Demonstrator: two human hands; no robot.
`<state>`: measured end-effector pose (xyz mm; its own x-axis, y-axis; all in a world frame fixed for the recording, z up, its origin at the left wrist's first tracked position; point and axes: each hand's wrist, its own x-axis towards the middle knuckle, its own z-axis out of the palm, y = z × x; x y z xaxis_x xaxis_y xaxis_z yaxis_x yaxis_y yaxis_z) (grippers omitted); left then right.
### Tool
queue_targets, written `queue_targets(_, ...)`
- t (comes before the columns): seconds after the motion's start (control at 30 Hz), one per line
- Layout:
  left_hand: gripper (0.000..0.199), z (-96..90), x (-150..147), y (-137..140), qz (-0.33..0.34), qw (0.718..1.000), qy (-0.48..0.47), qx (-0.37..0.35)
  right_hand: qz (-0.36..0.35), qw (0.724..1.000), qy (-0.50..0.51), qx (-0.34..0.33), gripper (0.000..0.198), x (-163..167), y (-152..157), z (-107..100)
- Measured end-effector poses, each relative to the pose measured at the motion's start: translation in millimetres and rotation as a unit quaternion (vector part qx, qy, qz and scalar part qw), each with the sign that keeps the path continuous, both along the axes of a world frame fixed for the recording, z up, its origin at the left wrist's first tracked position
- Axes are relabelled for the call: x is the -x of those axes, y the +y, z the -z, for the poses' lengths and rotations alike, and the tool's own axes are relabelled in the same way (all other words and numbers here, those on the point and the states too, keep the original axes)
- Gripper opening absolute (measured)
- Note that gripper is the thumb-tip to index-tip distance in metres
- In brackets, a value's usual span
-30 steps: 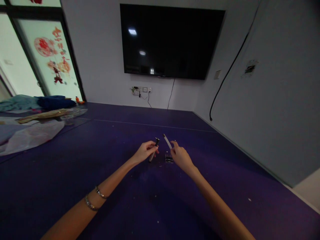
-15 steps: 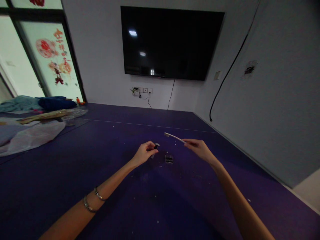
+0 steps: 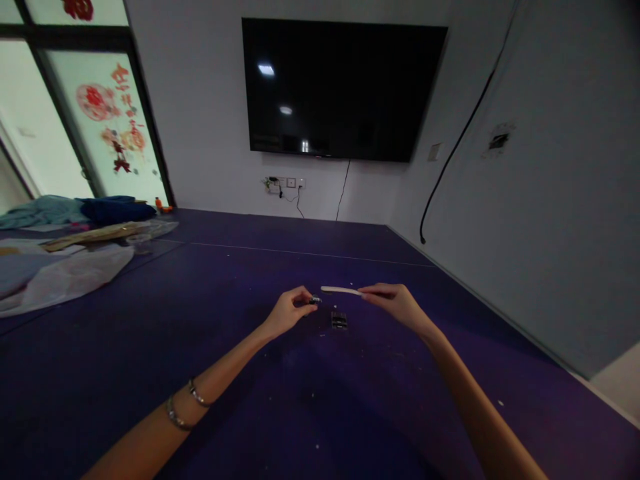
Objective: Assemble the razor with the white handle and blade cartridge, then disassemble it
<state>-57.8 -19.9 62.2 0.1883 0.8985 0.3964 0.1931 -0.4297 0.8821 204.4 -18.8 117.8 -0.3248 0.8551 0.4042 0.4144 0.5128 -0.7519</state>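
Observation:
My right hand (image 3: 393, 300) is closed in a pinch on the end of a white toothbrush (image 3: 343, 290). The brush lies nearly level, its head pointing left with the bristle side down. My left hand (image 3: 290, 310) is closed on a small dark object with a silvery end (image 3: 315, 300), partly hidden by the fingers; its exact kind is too small to make out. The brush head is just right of this object, and a narrow gap seems to lie between them. Below, a small dark, see-through case (image 3: 339, 321) rests on the purple surface (image 3: 300, 413).
White specks are scattered over the purple surface. At the left lie folded cloths (image 3: 117, 209) and a plastic sheet (image 3: 95, 273). A television (image 3: 345, 90) hangs on the wall ahead, above sockets (image 3: 290, 183). A black cable (image 3: 457, 137) hangs at the right.
My right hand has brought the toothbrush head down and left, close to the object in my left hand. That object has tilted; its silvery end now points more to the right.

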Motion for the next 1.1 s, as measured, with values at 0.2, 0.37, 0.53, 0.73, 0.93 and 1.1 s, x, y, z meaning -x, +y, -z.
queue_targets(0.2,0.017,3.4,1,-1,0.015,1.0,-0.004,0.005,-0.026,0.999,-0.019,-0.027,0.023,9,-5,-1)
queue_targets(0.37,0.016,1.5,-1,-3,0.018,1.0,0.016,-0.001,-0.047,0.997,-0.033,-0.046,0.021,13,-8,-2)
queue_targets(0.53,0.015,0.4,-3,-5,0.016,1.0,0.016,-0.003,-0.045,0.997,-0.032,-0.05,0.02,10,-6,0)
queue_targets(0.73,0.018,2.5,-4,-4,0.013,1.0,-0.001,0.004,-0.04,0.998,-0.006,-0.044,0.02,10,-3,4)
queue_targets(0.93,0.019,-3.7,-5,-8,0.024,1.0,-0.014,0.005,-0.039,0.999,0.001,-0.033,0.02,11,-1,7)
queue_targets(1.1,0.019,-4.9,-7,-9,0.039,0.999,-0.025,0.016,-0.041,0.999,0.007,-0.034,0.021,7,0,7)
